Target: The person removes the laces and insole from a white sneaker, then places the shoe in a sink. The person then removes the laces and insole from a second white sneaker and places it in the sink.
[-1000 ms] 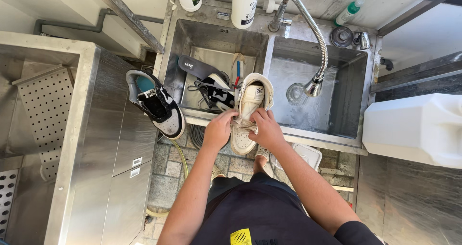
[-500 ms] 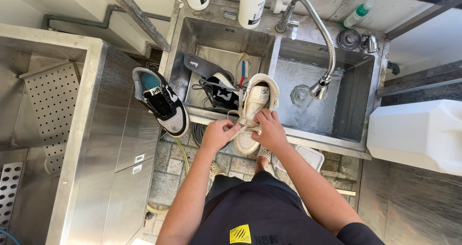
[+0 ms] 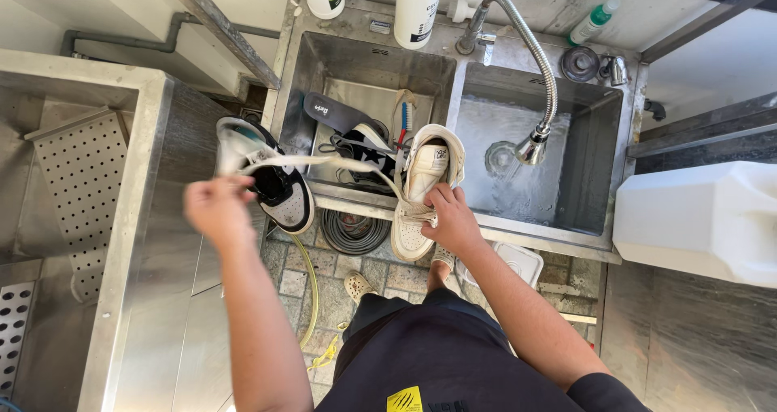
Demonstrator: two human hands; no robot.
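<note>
Cream sneaker (image 3: pixel 421 189) propped over the front edge of the double sink (image 3: pixel 453 76), toe hanging past the rim, heel leaning back over the divider between the two basins. Held at its laced forepart by the right hand (image 3: pixel 452 222), fingers closed around the shoe. White shoelace (image 3: pixel 324 163) stretched taut from the sneaker's eyelets leftward to the left hand (image 3: pixel 217 208), closed on the lace end, blurred, raised out over the steel counter (image 3: pixel 154 299) left of the sink.

Just beside the lace, a black-and-white sneaker (image 3: pixel 271 177) resting on the sink's front left corner, sole edge overhanging. Inside the left basin, a dark insole (image 3: pixel 340 114), a second dark shoe (image 3: pixel 364 149) with loose laces, and a brush (image 3: pixel 403 121) standing near the divider. Right basin wet, with a flexible spring faucet (image 3: pixel 534 80) curving down over its drain. Two white bottles (image 3: pixel 417 7) standing at the back edge of the sink, a green-capped bottle (image 3: pixel 595 19) at the back right corner. Large white plastic jug (image 3: pixel 696 218) at the right of the sink. Perforated tray (image 3: pixel 81 185) on the far left. Coiled hose (image 3: pixel 352 232) on the tiled floor under the sink's front edge.
</note>
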